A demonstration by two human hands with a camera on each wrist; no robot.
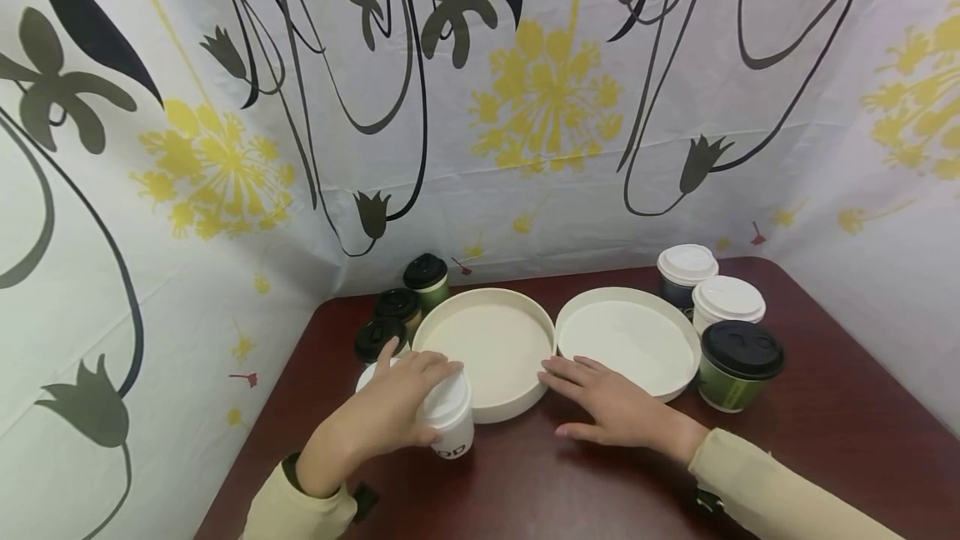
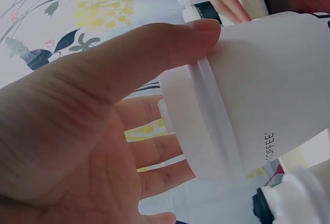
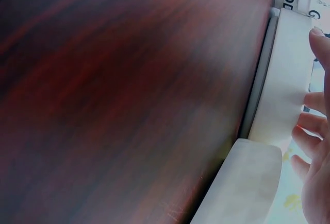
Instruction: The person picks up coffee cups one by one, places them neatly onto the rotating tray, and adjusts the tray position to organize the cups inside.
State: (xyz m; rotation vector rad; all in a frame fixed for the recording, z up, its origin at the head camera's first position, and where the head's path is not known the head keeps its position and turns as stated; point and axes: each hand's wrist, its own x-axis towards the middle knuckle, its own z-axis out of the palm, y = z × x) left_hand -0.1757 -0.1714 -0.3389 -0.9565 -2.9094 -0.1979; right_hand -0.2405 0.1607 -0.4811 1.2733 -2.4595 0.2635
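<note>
White paper coffee cup (image 1: pixel 454 433), lower centre of the head view, at the near edge of the left-hand round tray (image 1: pixel 483 348); the left hand (image 1: pixel 390 407) grips it from above, thumb pressed to the wall at the lid's edge, fingers bent and spread over the lid, the span about as wide as the lid; this hold probably uses the lid's rim as a ledge and spares the thin wall. A second white-lidded cup (image 1: pixel 367 375) is partly hidden behind that hand.

Right hand (image 1: pixel 611 407), centre right: fingers extended and loosely parted, holding nothing, the tips at the junction of the two trays; perhaps placed to steady them, though contact cannot be told. The right-hand round tray (image 1: pixel 675 382) abuts its neighbour; both are shallow, cream, smooth and matt, with upright walls.

Flanking the trays, black-lidded cups (image 1: pixel 426 272) at left; at right, two white-lidded cups (image 1: pixel 727 300) and a green cup with a ribbed black lid (image 1: pixel 738 367); beneath, a glossy, red-brown wood-grain table (image 1: pixel 555 498); behind, creased floral cloth (image 1: pixel 480 148).
</note>
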